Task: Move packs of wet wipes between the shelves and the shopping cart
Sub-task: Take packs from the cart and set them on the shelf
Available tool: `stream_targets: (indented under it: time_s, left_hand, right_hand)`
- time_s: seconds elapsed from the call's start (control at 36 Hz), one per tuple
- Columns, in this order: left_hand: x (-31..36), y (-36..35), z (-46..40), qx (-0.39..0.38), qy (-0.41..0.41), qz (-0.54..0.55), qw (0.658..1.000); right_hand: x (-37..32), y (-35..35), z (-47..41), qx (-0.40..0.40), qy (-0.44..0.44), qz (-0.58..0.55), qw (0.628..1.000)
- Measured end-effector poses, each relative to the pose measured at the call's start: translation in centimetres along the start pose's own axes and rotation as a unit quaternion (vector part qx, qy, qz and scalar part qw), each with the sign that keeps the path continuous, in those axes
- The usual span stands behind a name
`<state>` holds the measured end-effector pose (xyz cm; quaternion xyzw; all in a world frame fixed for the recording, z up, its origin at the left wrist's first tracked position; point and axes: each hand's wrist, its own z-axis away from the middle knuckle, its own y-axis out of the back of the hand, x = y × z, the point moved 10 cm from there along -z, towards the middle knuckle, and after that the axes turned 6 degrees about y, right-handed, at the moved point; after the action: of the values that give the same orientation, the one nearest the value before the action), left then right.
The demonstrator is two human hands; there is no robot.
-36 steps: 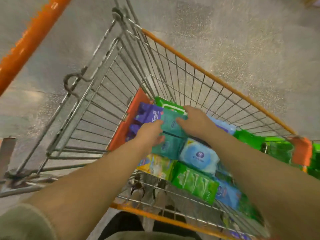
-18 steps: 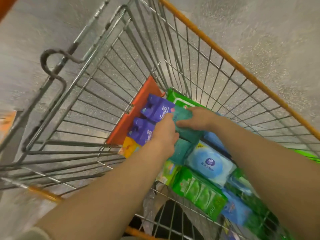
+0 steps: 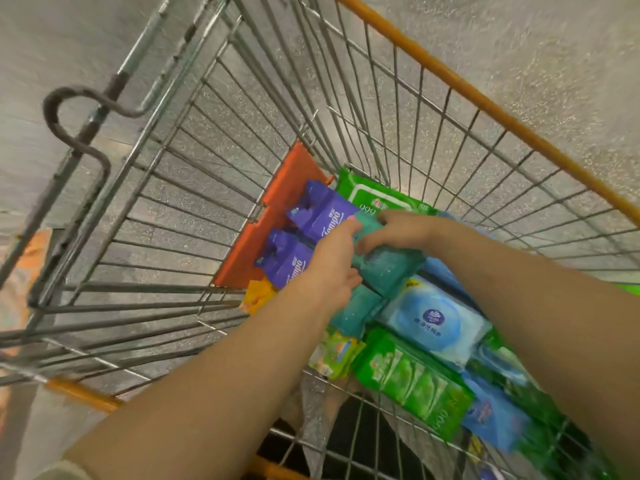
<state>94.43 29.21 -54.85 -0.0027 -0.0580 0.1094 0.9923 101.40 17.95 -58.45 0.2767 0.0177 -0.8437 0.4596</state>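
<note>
wet wipes packs lie heaped in the shopping cart (image 3: 485, 109), its wire walls keeping them in, and a teal pack (image 3: 388, 268) atop the heap is gripped by both left hand (image 3: 332, 268) and right hand (image 3: 401, 232), likely to lift it.

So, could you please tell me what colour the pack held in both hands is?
Teal, seen in the head view: the soft teal wet-wipe pack.

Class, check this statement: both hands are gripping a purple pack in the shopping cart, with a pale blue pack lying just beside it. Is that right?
Not quite. In the head view the left hand and right hand grip a teal pack, not a purple one. The pale blue pack does lie just beside it in the shopping cart.
</note>
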Motion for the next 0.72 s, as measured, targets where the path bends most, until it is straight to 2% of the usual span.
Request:
stream_targets:
  time_s: [0.17, 0.28, 0.36, 0.44, 0.53, 0.64, 0.72]
  left_hand:
    - [-0.5, 0.0, 0.6, -0.01, -0.011, 0.008, 1.0]
    - [-0.9, 0.0, 1.9, 0.006, -0.028, 0.03, 0.999]
    - [-0.7, -0.3, 2.5, 0.007, -0.073, 0.038, 0.997]
    - [-0.6, 0.6, 1.4, 0.025, -0.153, 0.062, 0.986]
    - [1.1, 0.8, 6.1, 0.043, -0.208, 0.028, 0.977]
    - [1.8, -1.3, 12.5, -0.047, -0.212, 0.003, 0.976]
    - [2.1, -3.1, 16.6, -0.109, -0.232, -0.024, 0.966]
  right_hand:
    - [-0.2, -0.2, 1.7, 0.056, 0.02, -0.014, 0.998]
    - [0.1, 0.3, 3.0, 0.1, 0.024, -0.063, 0.993]
    - [0.2, 1.1, 5.3, 0.138, 0.034, -0.143, 0.979]
    - [0.2, 0.7, 8.0, 0.128, 0.051, -0.301, 0.944]
    - [-0.5, 0.3, 11.2, 0.112, 0.084, -0.42, 0.896]
    - [-2.4, 0.0, 16.3, 0.11, 0.129, -0.524, 0.835]
    - [-3.4, 0.3, 19.7, 0.137, 0.158, -0.563, 0.8]
